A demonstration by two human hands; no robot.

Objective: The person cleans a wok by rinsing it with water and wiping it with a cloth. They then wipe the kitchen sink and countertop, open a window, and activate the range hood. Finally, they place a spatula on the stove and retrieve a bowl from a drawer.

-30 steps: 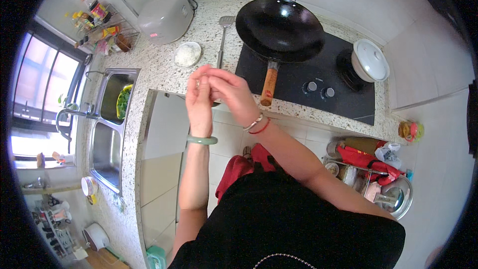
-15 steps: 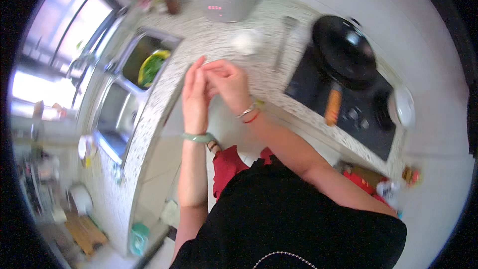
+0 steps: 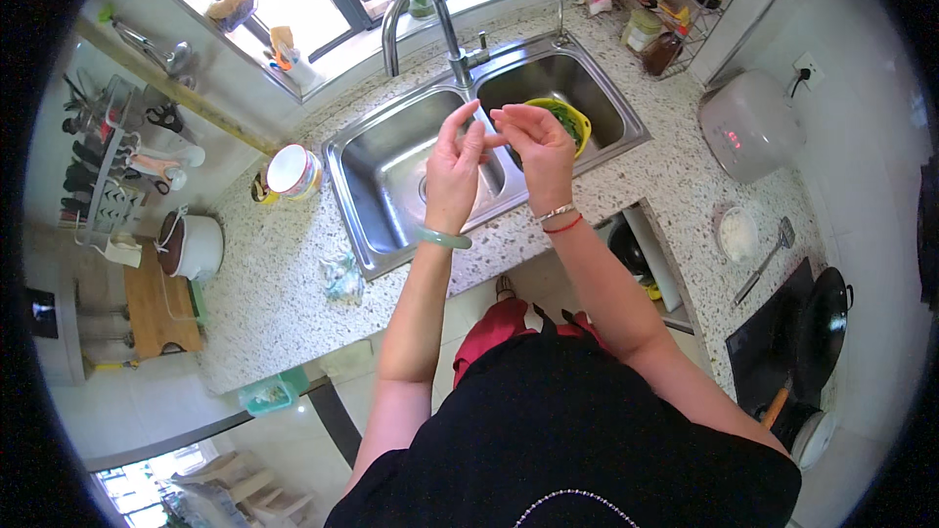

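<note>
- Head view: the left hand [image 3: 455, 171] and the right hand [image 3: 536, 152] are raised together over the double steel sink [image 3: 364, 220], which is set into the speckled worktop [image 3: 274, 303] along its window edge.
- The left hand stands upright with its fingers straight and close together; the right hand's fingers curl loosely, and its fingertips meet the left hand's fingertips — whether anything small is pinched between them cannot be told.
- A pale green bangle [image 3: 445, 238] sits on the left wrist; a silver bracelet and a red cord [image 3: 559, 220] sit on the right wrist.
- Just behind the right hand, in the right basin, a yellow-green colander [image 3: 575, 120] holds dark leafy greens.
- The curved tap [image 3: 421, 20] rises from the sink's far edge, between the two basins.
- Left of the sink, near the worktop's window edge, stands a patterned cup [image 3: 293, 170]; a crumpled bag [image 3: 342, 279] lies by the sink's near left corner.
- Toward the worktop's right end — a white rice cooker [image 3: 748, 125], a small white dish [image 3: 737, 233], a spatula [image 3: 768, 259] and a black wok [image 3: 820, 332].
</note>
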